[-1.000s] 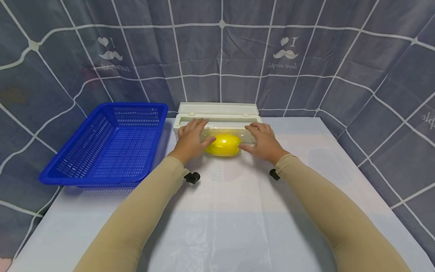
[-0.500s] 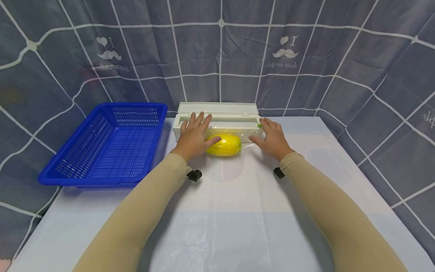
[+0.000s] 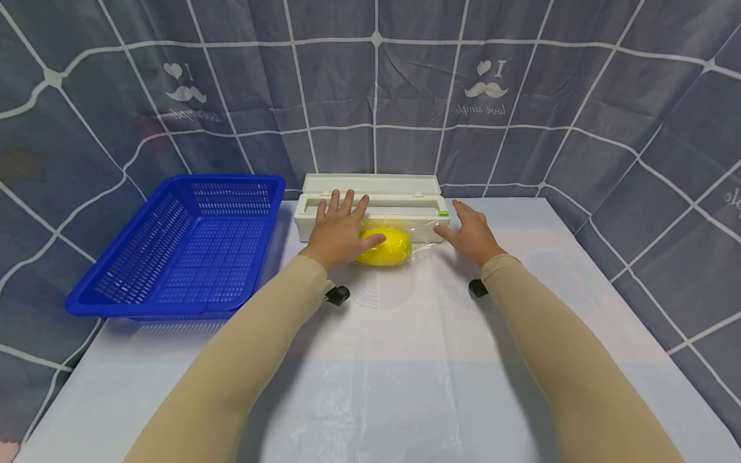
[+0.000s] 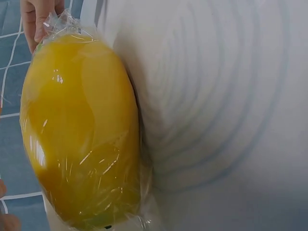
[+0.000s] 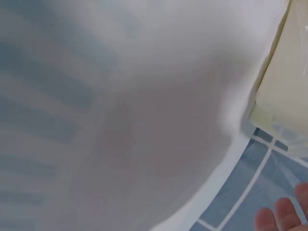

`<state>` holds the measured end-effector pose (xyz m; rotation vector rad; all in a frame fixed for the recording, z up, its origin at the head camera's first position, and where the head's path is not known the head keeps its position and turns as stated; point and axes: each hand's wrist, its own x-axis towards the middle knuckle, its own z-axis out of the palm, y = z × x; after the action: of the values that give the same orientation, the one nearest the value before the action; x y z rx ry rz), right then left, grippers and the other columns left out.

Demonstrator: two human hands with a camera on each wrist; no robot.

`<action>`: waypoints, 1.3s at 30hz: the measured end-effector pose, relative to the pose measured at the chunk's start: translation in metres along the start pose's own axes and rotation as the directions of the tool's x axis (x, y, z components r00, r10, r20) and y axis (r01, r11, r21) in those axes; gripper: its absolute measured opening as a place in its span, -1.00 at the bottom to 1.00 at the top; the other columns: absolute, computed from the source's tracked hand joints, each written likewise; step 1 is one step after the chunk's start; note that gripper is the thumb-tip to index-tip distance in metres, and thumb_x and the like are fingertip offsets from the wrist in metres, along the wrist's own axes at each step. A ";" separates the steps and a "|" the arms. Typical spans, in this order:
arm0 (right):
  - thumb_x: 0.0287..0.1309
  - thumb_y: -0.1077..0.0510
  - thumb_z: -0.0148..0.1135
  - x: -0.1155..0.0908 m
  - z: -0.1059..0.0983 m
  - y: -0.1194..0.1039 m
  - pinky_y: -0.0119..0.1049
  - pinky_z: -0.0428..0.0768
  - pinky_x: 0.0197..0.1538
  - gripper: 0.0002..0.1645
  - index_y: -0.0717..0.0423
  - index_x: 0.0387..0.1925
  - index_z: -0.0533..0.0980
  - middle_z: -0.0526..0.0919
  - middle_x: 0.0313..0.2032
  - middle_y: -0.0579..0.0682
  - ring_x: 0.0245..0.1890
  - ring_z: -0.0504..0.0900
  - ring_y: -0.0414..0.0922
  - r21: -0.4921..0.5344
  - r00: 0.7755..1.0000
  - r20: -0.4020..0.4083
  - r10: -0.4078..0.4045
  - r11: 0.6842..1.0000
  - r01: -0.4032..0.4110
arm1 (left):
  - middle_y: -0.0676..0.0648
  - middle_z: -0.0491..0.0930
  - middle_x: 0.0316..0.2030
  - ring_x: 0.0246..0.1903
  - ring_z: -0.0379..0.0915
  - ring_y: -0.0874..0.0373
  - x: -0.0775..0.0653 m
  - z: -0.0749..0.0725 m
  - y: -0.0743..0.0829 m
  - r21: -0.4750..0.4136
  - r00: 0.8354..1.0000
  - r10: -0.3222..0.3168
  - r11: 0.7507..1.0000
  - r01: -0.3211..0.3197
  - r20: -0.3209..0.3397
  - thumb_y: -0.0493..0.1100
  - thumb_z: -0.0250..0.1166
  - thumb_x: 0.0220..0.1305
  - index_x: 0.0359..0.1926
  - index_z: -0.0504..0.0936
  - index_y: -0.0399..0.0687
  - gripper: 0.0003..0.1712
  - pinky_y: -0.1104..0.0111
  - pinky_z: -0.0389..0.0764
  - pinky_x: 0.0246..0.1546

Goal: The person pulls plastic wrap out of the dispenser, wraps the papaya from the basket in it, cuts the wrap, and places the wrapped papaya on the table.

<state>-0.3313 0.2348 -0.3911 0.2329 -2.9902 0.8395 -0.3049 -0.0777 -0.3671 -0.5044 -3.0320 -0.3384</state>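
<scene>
A yellow oblong fruit [image 3: 389, 249], wrapped in clear cling film, lies on the table before a white cling film dispenser [image 3: 376, 225]. The left wrist view shows the wrapped fruit [image 4: 79, 130] close up, its film crumpled at the top end. My left hand [image 3: 338, 235] is spread with straight fingers over the dispenser's front, its thumb across the fruit's left end. Beside the dispenser's right end is my right hand [image 3: 471, 235], fingers extended and thumb near loose film; whether it touches the film I cannot tell. Fingertips of the right hand [image 5: 286, 216] show in the right wrist view.
The dispenser's lid [image 3: 370, 184] stands raised at the back, and a green slider [image 3: 444, 213] sits at its right end. A blue plastic basket [image 3: 173, 308] stands on the left of the white-covered table [image 3: 405, 392]. A grey checked curtain [image 3: 417, 77] hangs behind.
My right hand has moved right, away from the fruit, uncovering the green slider. The left hand has spread its fingers and shifted slightly right over the fruit's left end.
</scene>
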 end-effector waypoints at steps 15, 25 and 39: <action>0.47 -0.16 0.26 0.011 0.004 -0.002 0.16 0.18 0.62 -0.01 0.04 0.68 0.03 0.24 0.59 0.20 0.60 0.20 0.26 0.049 1.000 0.028 -0.008 0.999 0.007 | -0.20 -0.19 0.71 0.69 -0.44 -0.27 0.011 -0.002 0.013 0.068 0.998 0.021 0.997 -0.025 0.067 0.60 -0.03 0.39 0.71 -0.03 0.16 0.10 -0.19 -0.41 0.64; 0.51 -0.18 0.21 0.012 0.006 -0.004 0.21 0.29 0.56 -0.10 -0.03 0.67 0.10 0.29 0.57 0.24 0.54 0.31 0.29 0.039 0.998 0.038 0.055 0.998 -0.056 | -0.19 -0.09 0.70 0.69 -0.36 -0.28 0.019 0.003 0.022 0.078 0.996 0.058 0.995 -0.063 0.061 0.60 -0.06 0.41 0.70 0.01 0.14 0.08 -0.19 -0.29 0.65; 0.47 -0.17 0.26 0.014 0.006 -0.003 0.17 0.37 0.51 -0.12 -0.04 0.64 0.18 0.36 0.53 0.24 0.50 0.38 0.26 0.077 0.998 0.016 0.065 0.995 -0.066 | -0.16 0.04 0.67 0.69 -0.24 -0.23 0.042 0.018 0.055 0.010 0.988 0.149 0.989 -0.149 0.029 0.54 -0.02 0.46 0.69 0.08 0.10 0.02 -0.18 -0.15 0.64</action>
<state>-0.3448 0.2270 -0.3935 0.1435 -2.9958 0.9657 -0.3266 -0.0098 -0.3702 -0.7363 -2.9974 -0.3069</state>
